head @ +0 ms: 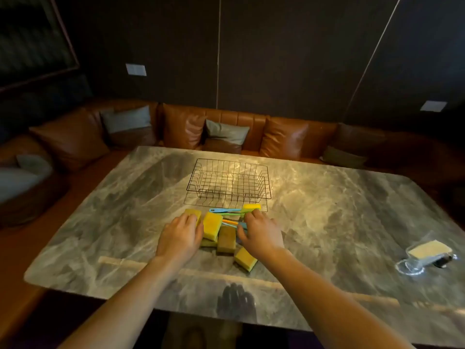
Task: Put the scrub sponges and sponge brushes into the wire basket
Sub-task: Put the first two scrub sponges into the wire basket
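Observation:
An empty black wire basket [228, 181] stands on the marble table [327, 210], beyond a pile of several yellow scrub sponges. My left hand [180, 236] lies on the pile's left side, fingers curled over one sponge [193, 214] and touching a tilted sponge [212, 225]. A brownish sponge [226, 239] lies between my hands and another yellow sponge [245, 258] sits nearest me. My right hand [259, 234] reaches over sponge brushes with blue, green and orange handles [224, 211], fingertips at a yellow sponge head [251, 207]. Whether either hand grips anything is unclear.
A clear glass dish [425, 256] holding a pale block stands near the table's right edge. A brown leather sofa with grey cushions [226, 133] wraps around the far and left sides of the table. The room is dark.

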`<act>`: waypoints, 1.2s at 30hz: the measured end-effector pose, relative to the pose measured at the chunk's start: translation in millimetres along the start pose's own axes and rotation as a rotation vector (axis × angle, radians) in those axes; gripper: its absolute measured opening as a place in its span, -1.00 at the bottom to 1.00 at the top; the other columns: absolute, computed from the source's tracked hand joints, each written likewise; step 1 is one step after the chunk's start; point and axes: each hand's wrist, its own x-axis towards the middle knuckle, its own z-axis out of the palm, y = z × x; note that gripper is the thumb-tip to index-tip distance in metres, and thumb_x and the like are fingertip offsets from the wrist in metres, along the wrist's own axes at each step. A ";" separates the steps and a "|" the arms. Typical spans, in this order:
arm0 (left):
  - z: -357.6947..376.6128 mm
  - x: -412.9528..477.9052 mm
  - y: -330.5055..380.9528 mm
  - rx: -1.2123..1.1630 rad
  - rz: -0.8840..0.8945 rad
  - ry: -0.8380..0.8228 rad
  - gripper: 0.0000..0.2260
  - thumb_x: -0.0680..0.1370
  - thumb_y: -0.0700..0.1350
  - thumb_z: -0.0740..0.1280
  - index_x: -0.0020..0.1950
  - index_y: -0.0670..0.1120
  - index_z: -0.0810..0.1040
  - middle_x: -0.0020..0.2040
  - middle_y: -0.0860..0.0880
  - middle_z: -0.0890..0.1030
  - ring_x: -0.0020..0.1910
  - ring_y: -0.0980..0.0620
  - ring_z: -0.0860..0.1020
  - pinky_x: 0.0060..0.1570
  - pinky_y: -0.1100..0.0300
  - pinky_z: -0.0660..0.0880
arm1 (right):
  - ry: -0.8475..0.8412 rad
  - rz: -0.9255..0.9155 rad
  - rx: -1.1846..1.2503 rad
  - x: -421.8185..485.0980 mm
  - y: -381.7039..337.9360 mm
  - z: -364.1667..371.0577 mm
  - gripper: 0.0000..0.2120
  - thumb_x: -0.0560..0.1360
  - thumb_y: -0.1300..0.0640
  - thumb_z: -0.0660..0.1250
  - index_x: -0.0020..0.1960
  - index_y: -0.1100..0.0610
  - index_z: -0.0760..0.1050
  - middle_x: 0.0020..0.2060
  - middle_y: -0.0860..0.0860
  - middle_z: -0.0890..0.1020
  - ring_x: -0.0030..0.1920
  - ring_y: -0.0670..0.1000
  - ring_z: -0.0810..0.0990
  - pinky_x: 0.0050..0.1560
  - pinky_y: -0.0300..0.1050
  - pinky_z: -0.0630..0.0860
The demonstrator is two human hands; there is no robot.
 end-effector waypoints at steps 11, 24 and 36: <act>85.7 93.8 -79.9 -0.078 -0.081 -0.146 -0.70 0.65 0.10 0.15 0.16 -0.06 0.53 0.08 -0.07 0.63 0.01 -0.11 0.59 -0.07 0.00 0.51 | -0.231 -0.017 0.055 119.2 -8.1 91.0 -0.64 0.59 -0.18 0.19 0.19 0.06 0.50 0.11 0.03 0.57 0.12 0.11 0.57 0.04 0.03 0.49; 156.2 153.6 -143.2 -0.282 -0.079 -0.551 -0.41 0.55 0.28 0.31 0.49 0.07 0.27 0.43 0.02 0.34 0.35 -0.03 0.41 0.24 -0.03 0.48 | -0.637 0.083 0.213 193.8 -8.4 162.0 -0.11 0.25 -0.52 0.35 0.42 -0.03 0.37 0.31 0.02 0.52 0.31 0.08 0.47 0.26 0.10 0.47; 173.1 166.4 -151.6 -0.641 -0.312 -0.582 -0.47 0.40 0.16 0.57 0.31 0.08 0.54 0.16 0.05 0.58 0.11 0.04 0.56 -0.03 0.19 0.48 | -0.753 0.203 0.376 195.8 0.3 176.5 -0.10 0.24 -0.42 0.50 0.45 -0.02 0.41 0.34 0.02 0.51 0.35 0.08 0.42 0.33 0.12 0.45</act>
